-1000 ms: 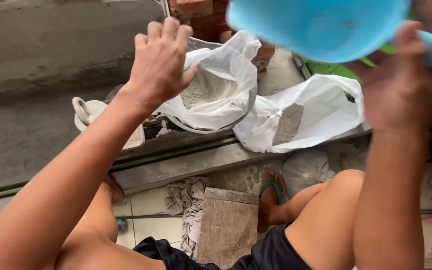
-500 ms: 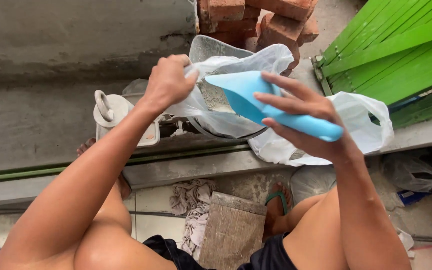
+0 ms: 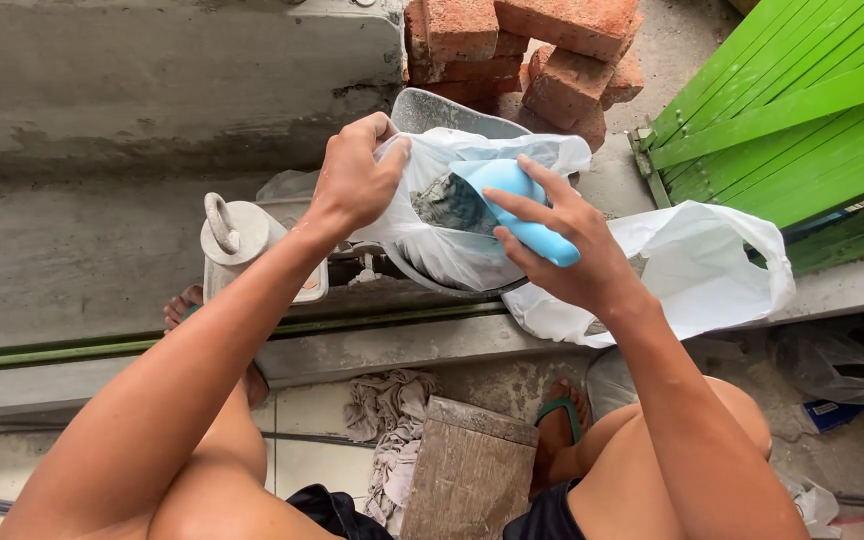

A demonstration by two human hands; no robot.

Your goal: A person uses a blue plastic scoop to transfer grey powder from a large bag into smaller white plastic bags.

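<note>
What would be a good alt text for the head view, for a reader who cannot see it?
Seen from above, a person's right hand dips a blue scoop into grey powder inside a white plastic bag, whose rim the left hand holds open. Red bricks, green wooden slats and a second white bag lie nearby.

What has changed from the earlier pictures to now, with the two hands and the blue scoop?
The right hand brought the blue scoop down from high near the camera and dipped its bowl into the open white bag, onto the grey powder. The left hand, open above the bag at first, took hold of the bag's rim. The second white bag and the white jug stayed in place.
</note>
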